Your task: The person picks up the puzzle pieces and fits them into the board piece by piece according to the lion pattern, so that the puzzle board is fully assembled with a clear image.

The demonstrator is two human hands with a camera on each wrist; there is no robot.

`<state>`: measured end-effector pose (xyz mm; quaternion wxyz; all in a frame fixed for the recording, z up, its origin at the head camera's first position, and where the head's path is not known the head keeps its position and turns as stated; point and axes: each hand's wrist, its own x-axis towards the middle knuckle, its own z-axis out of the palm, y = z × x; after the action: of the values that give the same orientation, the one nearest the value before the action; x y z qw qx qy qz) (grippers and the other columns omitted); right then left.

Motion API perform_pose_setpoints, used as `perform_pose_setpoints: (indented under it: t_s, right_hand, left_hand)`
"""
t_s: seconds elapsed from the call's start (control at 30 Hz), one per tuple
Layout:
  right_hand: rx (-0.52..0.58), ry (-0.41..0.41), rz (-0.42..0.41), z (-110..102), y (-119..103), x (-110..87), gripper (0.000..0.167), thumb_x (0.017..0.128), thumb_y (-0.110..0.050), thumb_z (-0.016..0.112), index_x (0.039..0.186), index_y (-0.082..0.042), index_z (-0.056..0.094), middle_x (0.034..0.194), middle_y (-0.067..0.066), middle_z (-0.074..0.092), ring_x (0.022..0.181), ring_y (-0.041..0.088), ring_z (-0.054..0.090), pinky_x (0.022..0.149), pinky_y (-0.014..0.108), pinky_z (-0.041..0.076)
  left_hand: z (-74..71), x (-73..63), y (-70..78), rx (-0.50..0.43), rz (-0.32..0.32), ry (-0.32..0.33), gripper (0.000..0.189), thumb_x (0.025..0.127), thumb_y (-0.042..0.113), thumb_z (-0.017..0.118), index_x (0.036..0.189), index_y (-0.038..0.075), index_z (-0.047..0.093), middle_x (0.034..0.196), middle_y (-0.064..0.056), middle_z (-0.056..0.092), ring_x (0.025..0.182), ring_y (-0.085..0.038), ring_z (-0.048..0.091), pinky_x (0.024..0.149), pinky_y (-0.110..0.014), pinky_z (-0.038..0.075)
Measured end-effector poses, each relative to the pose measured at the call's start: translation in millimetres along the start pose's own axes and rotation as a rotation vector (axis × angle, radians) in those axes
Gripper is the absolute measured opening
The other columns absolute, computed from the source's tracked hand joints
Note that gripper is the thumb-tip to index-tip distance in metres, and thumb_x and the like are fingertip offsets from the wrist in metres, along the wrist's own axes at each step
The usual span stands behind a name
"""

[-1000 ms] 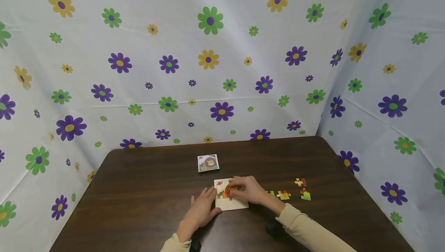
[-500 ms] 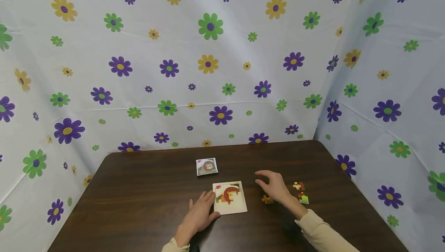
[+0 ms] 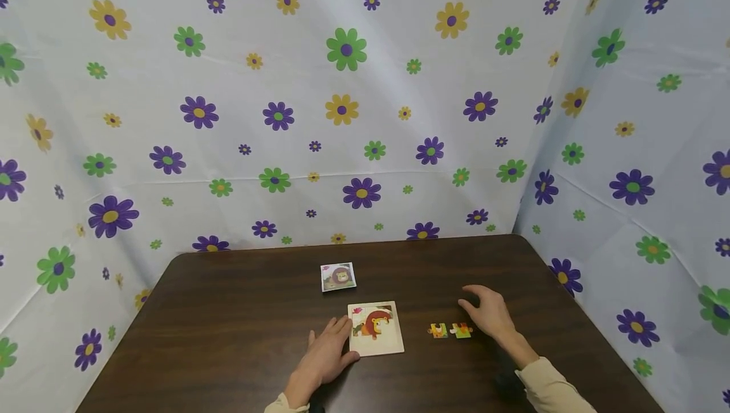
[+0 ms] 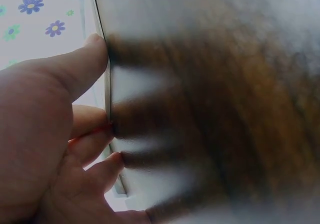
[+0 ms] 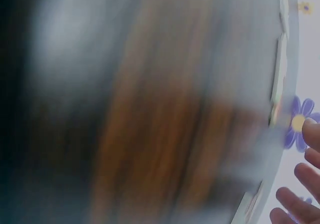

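In the head view a pale square puzzle board (image 3: pixel 390 344) lies on the table, its upper part fitted with a lion's mane and face pieces. My left hand (image 3: pixel 324 355) rests flat by its left side, fingertips at the rim. The left wrist view shows that hand (image 4: pixel 55 119) with thumb and fingers touching the thin board edge. To the right, two loose puzzle pieces lie side by side, an orange-green one (image 3: pixel 438 330) and a yellow-green one (image 3: pixel 461 330). My right hand (image 3: pixel 493 317) hovers just right of them, thumb and fingers apart. What lies beneath it is hidden.
A small lion picture card (image 3: pixel 338 277) lies behind the board on the dark wood table (image 3: pixel 245 311). A white flowered curtain (image 3: pixel 308 83) stands around the table's back and sides.
My right hand has left the board and moved right across the table, past two loose pieces it partly covered before. A lion piece sits where that hand was. My left hand stays at the board.
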<state>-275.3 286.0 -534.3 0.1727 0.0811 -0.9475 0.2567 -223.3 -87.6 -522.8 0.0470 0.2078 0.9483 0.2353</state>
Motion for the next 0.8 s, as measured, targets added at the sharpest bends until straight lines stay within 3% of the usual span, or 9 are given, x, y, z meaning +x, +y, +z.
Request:
perform_pose_setpoints:
  t_s: [0.33,0.63,0.8]
  right_hand:
    - [-0.092,-0.027,0.085,-17,23,-5.5,0.041,0.082,-0.020,0.075,0.112,0.006,0.066,0.114,0.030,0.060,0.103,0.049,0.056,0.084,0.060,0.045]
    - [-0.136,-0.161,0.206,-27,30,-5.8,0.065,0.081,-0.029,0.075,0.127,0.010,0.052,0.116,0.036,0.050,0.100,0.051,0.053,0.081,0.061,0.045]
    - [-0.138,-0.194,0.246,-29,30,-4.9,0.063,0.081,-0.031,0.074,0.122,0.012,0.053,0.110,0.035,0.053,0.097,0.050,0.054,0.080,0.060,0.045]
  left_hand:
    - [0.9,0.4,-0.5,-0.003,0.001,-0.002,0.063,0.086,0.033,0.070,0.135,-0.002,0.051,0.141,-0.019,0.047,0.130,-0.044,0.040,0.087,-0.079,0.025]
    - [1.3,0.9,-1.1,-0.011,-0.007,-0.010,0.064,0.087,0.033,0.070,0.136,-0.001,0.050,0.142,-0.019,0.046,0.131,-0.044,0.039,0.089,-0.079,0.024]
    - [1.9,0.8,-1.5,-0.013,-0.007,-0.012,0.064,0.087,0.034,0.070,0.137,-0.001,0.050,0.143,-0.018,0.046,0.132,-0.044,0.038,0.089,-0.079,0.024]
